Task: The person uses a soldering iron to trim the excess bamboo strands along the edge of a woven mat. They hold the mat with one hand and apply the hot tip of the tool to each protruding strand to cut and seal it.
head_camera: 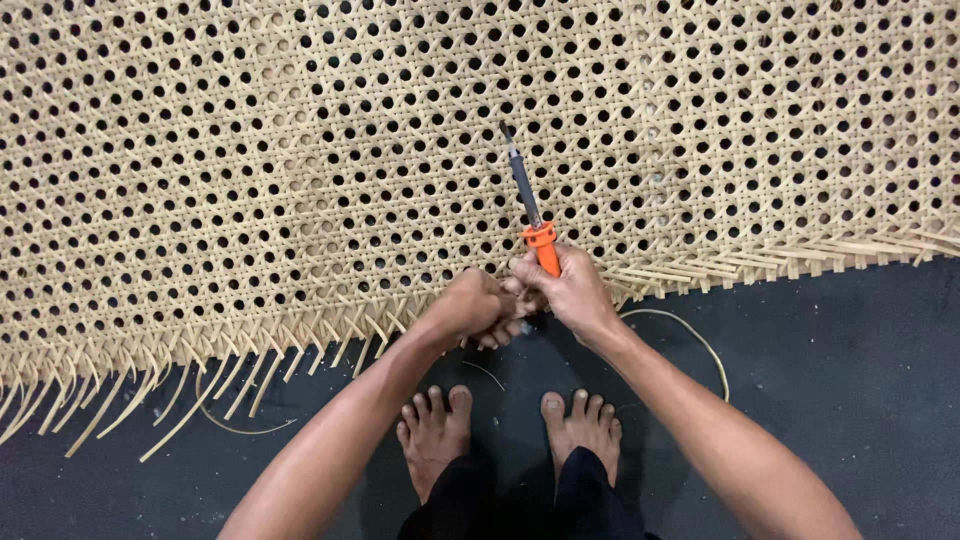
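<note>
- Nearest the camera, two bare feet (505, 430) stand on a dark floor (850, 380), toes pointing toward the woven sheet, with dark trouser hems just above the bottom edge of the view
- Both forearms reach forward from the lower corners and meet just ahead of the toes, at the frayed lower edge of the sheet
- The left hand (478, 308) is curled into a closed fist over the cane ends at that edge; what exactly the fingers pinch is hidden by the knuckles
- The right hand (572, 290) touches the left one and is closed around the orange handle of a pointed tool (532, 215), whose grey shaft and thin tip slant up and slightly left, lying over the weave
- A thin loose cane strand (690, 335) curves across the floor from beside the right wrist out to the right, and a second thin strand (240, 428) loops on the floor to the left of the feet
- The woven cane sheet (300, 170) lies flat on the floor and fills the upper part of the view, pale tan, with a regular open pattern of small round holes
- Its near edge is unfinished: loose flat strips (150, 385) stick out in a ragged fringe, longest at the lower left and shorter toward the right, where the edge rises across the dark floor
</note>
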